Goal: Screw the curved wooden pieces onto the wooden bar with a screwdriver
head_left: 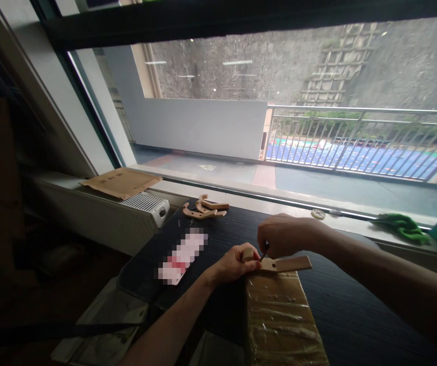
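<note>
Wooden piece (289, 264) across the far end of the taped box (281, 315), gripped by the left hand (236, 262); right hand (284, 236) just above, closed around a thin tool (263, 254). Far left of the box, past curved wooden pieces (199, 213), brown cardboard (121, 185) bearing illegible characters.

The head camera looks forward and down over a dark table (233, 226) towards a window (241, 71).

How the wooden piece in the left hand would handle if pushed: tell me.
The wooden piece is probably stiff: its free end juts out straight. Its flat sides should discourage rolling, but it might slide on the shiny-wrapped box if the left hand let go.
</note>
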`<state>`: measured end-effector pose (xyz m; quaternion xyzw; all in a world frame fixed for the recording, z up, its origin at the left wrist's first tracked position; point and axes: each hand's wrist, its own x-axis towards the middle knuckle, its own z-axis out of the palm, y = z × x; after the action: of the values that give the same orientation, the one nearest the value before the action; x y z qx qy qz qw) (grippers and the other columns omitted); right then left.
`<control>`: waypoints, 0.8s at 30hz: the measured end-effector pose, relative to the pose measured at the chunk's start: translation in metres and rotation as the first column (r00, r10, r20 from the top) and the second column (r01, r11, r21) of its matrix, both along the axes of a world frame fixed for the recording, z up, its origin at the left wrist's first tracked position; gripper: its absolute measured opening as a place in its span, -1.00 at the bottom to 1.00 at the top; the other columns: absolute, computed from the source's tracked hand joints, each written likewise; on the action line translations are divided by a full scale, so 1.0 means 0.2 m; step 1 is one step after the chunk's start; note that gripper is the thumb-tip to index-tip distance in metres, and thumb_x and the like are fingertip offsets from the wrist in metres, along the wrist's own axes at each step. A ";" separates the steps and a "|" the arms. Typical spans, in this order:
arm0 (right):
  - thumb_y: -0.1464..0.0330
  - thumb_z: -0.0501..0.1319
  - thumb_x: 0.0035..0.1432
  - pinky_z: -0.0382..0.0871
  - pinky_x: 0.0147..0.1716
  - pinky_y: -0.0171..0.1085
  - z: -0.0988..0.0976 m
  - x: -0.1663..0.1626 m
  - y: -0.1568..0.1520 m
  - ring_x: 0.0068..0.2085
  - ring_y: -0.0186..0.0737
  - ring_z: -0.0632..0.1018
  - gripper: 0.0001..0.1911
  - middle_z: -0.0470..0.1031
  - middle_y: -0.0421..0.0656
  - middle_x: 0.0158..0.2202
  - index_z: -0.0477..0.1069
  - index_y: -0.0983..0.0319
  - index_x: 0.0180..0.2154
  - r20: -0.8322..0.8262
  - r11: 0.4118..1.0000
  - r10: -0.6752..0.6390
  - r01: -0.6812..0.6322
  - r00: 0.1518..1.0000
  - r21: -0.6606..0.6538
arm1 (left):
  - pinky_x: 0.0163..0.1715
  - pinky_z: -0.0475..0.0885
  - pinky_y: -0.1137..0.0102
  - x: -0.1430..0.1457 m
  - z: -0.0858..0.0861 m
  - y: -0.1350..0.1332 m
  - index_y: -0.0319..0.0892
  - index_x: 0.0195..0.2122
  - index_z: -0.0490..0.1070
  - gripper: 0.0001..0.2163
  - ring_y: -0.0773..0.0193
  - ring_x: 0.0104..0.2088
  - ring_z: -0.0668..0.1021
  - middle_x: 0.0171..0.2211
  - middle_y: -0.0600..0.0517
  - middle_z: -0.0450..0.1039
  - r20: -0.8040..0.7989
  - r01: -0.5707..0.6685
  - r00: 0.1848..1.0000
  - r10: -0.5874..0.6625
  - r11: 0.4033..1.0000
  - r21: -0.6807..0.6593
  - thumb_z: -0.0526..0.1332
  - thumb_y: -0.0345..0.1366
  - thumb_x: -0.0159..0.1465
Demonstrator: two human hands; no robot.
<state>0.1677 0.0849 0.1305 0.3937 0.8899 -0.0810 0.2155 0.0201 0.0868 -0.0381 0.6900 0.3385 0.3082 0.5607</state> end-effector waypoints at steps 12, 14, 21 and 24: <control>0.40 0.23 -0.05 0.13 -0.55 -0.34 0.02 -0.05 -0.01 -0.53 -0.34 0.38 -0.78 0.51 -0.16 -0.50 0.60 0.21 -0.32 0.050 0.999 -0.033 0.034 0.998 -0.007 | -0.43 0.20 0.49 -0.02 0.02 0.00 -0.24 -0.34 0.38 -0.89 0.41 -0.45 0.29 -0.45 0.13 0.27 0.047 0.078 0.996 -0.076 0.996 -0.048 0.20 -0.35 0.10; 0.40 0.25 -0.06 0.14 -0.54 -0.33 0.03 -0.07 -0.01 -0.52 -0.33 0.38 -0.79 0.51 -0.14 -0.50 0.60 0.24 -0.33 0.068 0.999 -0.049 0.049 0.997 -0.006 | -0.43 0.20 0.49 -0.02 0.03 0.00 -0.25 -0.36 0.38 -0.89 0.41 -0.45 0.28 -0.46 0.13 0.26 0.054 0.074 0.996 -0.071 0.996 -0.052 0.22 -0.34 0.09; 0.38 0.26 -0.05 0.18 -0.53 -0.30 0.02 -0.09 0.01 -0.48 -0.26 0.43 -0.79 0.51 -0.12 -0.49 0.59 0.29 -0.33 0.109 0.995 -0.100 0.102 0.989 -0.021 | -0.44 0.19 0.49 0.01 0.02 -0.02 -0.25 -0.41 0.38 -0.83 0.40 -0.45 0.29 -0.48 0.13 0.27 0.075 -0.016 0.997 0.020 0.999 -0.050 0.29 -0.26 0.06; 0.36 0.28 -0.05 0.23 -0.52 -0.29 0.01 -0.07 0.03 -0.47 -0.25 0.45 -0.80 0.51 -0.14 -0.47 0.57 0.29 -0.33 0.130 0.990 -0.131 0.136 0.983 -0.035 | -0.42 0.19 0.48 0.03 0.02 -0.03 -0.25 -0.42 0.41 -0.85 0.39 -0.44 0.30 -0.48 0.12 0.28 0.076 -0.054 0.996 0.056 0.998 -0.029 0.29 -0.28 0.06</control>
<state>0.1532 0.0907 0.1329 0.4520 0.8441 -0.0895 0.2743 0.0253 0.0813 -0.0347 0.6603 0.3397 0.3452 0.5740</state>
